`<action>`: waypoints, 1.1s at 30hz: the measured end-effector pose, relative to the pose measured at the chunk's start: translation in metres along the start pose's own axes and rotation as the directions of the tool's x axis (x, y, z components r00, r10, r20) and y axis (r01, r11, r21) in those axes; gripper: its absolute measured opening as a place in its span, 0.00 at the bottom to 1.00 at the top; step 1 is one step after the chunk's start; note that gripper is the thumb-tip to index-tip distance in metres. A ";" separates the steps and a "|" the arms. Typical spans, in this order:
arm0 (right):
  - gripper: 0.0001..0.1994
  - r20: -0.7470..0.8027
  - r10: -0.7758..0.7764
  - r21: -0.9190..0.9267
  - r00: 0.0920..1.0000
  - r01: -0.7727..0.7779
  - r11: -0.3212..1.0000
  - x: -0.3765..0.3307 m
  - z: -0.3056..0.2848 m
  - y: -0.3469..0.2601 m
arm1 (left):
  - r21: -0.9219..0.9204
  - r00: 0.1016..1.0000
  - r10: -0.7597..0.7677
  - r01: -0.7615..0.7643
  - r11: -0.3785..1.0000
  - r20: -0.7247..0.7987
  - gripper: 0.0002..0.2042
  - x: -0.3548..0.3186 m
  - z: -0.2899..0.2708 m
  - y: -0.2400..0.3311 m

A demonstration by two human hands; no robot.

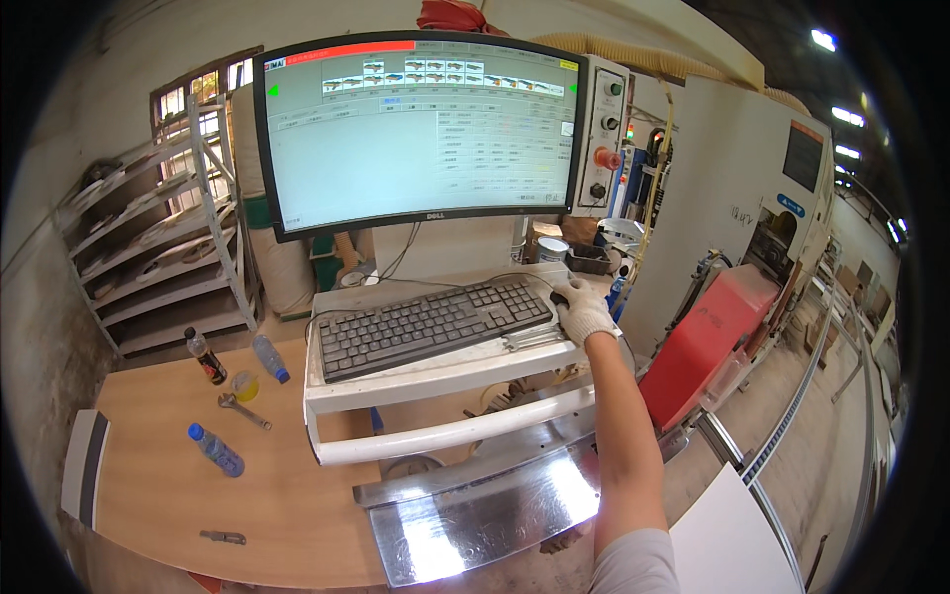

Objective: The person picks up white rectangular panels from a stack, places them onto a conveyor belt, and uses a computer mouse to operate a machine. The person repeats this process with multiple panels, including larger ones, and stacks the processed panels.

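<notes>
My right hand (582, 311), in a white work glove, rests on a dark computer mouse (559, 295) at the right end of a white console shelf (455, 366). Just left of it lies a black keyboard (430, 324), and two metal wrenches (529, 340) lie in front of the hand. Above stands a large curved monitor (421, 129) showing a pale software window. My left hand is out of view.
A wooden board (188, 495) at lower left carries two blue-capped plastic bottles (216, 450), a dark drink bottle (206, 355), a wrench (243, 410) and a small knife (224, 538). A control panel (604, 134) sits right of the monitor. A red machine cover (708, 342) stands at right.
</notes>
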State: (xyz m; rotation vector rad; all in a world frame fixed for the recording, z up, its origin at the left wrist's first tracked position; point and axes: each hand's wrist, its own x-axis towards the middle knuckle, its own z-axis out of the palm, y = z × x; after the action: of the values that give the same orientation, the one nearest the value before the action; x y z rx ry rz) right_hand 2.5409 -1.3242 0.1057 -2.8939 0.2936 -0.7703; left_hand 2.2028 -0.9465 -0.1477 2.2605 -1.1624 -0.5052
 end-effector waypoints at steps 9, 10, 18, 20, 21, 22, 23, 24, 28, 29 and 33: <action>0.20 0.078 0.062 -0.024 0.995 -0.061 0.998 0.001 -0.007 -0.004 | 0.041 1.000 -0.029 0.029 0.999 -0.001 0.35 0.011 0.000 -0.002; 0.20 0.083 0.060 -0.029 0.995 -0.057 0.998 0.001 -0.006 -0.003 | 0.044 1.000 -0.028 0.028 0.999 -0.001 0.35 0.013 0.001 -0.001; 0.19 0.043 0.100 -0.037 0.994 -0.099 0.994 -0.004 0.000 -0.002 | 0.051 1.000 -0.022 0.022 0.998 -0.003 0.35 0.018 0.003 0.001; 0.19 0.039 0.109 -0.038 0.993 -0.107 0.994 -0.004 0.002 -0.003 | 0.053 1.000 -0.026 0.026 0.998 -0.009 0.35 0.018 0.004 0.001; 0.19 0.039 0.108 -0.041 0.993 -0.107 0.993 -0.004 0.002 -0.004 | 0.053 1.000 -0.025 0.025 0.998 -0.007 0.35 0.018 0.004 0.001; 0.19 0.035 0.108 -0.037 0.993 -0.107 0.994 -0.004 0.002 -0.004 | 0.055 1.000 -0.024 0.025 0.998 -0.008 0.35 0.018 0.004 0.001; 0.19 0.039 0.117 -0.036 0.992 -0.116 0.993 -0.004 0.002 -0.004 | 0.054 1.000 -0.024 0.025 0.998 -0.010 0.35 0.019 0.005 0.001; 0.19 0.036 0.112 -0.027 0.993 -0.112 0.993 -0.004 0.002 -0.005 | 0.054 1.000 -0.024 0.025 0.998 -0.012 0.35 0.019 0.005 0.001; 0.19 0.031 0.111 -0.023 0.993 -0.111 0.994 -0.005 -0.001 -0.004 | 0.056 1.000 -0.023 0.024 0.998 -0.015 0.35 0.020 0.006 0.000; 0.18 0.028 0.120 -0.030 0.992 -0.119 0.992 -0.005 -0.001 -0.004 | 0.056 1.000 -0.020 0.021 0.998 -0.016 0.35 0.020 0.006 0.000; 0.18 0.025 0.107 -0.031 0.994 -0.107 0.994 -0.004 -0.001 -0.003 | 0.057 1.000 -0.020 0.021 0.998 -0.017 0.34 0.022 0.006 -0.001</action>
State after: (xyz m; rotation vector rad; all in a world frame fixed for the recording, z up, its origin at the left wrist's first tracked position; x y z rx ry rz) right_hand 2.5376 -1.3204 0.1049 -2.8856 0.4567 -0.7154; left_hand 2.2122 -0.9655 -0.1549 2.3228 -1.1599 -0.4659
